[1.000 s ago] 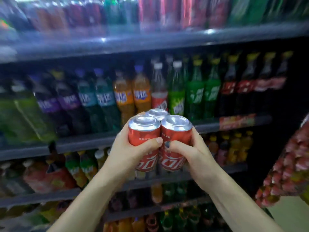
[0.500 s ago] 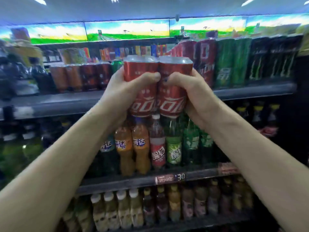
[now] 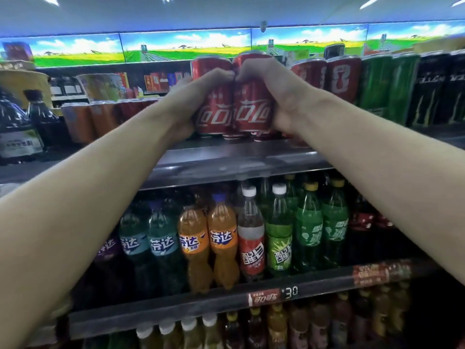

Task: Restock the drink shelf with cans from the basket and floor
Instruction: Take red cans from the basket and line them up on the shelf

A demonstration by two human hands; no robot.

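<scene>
Item one: we are holding a cluster of red cola cans (image 3: 232,104) at the upper centre of the frame, our left hand (image 3: 193,102) wrapping its left side with fingers curled round the left can and the thumb lying across its upper front, our right hand (image 3: 274,91) wrapping the right side the same way, the two thumbs nearly meeting over the seam between the cans; how many cans are sitting behind the two front ones we cannot tell, though further red bases are showing just below them. The cluster is standing upright at the front edge of the grey metal shelf (image 3: 234,162), its bases at or just above the shelf surface; whether they are touching it we cannot tell. Item two: to the right of the cluster, on the same shelf, red cans (image 3: 327,79) are standing in a row, then green cans (image 3: 387,86), then black cans (image 3: 437,89) toward the right edge. Item three: to the left, orange and red cans (image 3: 88,122) are standing further back, with dark bottles (image 3: 22,127) at the far left edge. Item four: on the shelf below, across the middle of the frame, teal bottles (image 3: 146,248), orange bottles (image 3: 208,245), a red-labelled bottle (image 3: 251,238) and green bottles (image 3: 309,227) are standing side by side. Item five: a price tag (image 3: 273,295) is sitting on the lower shelf edge at lower centre
</scene>
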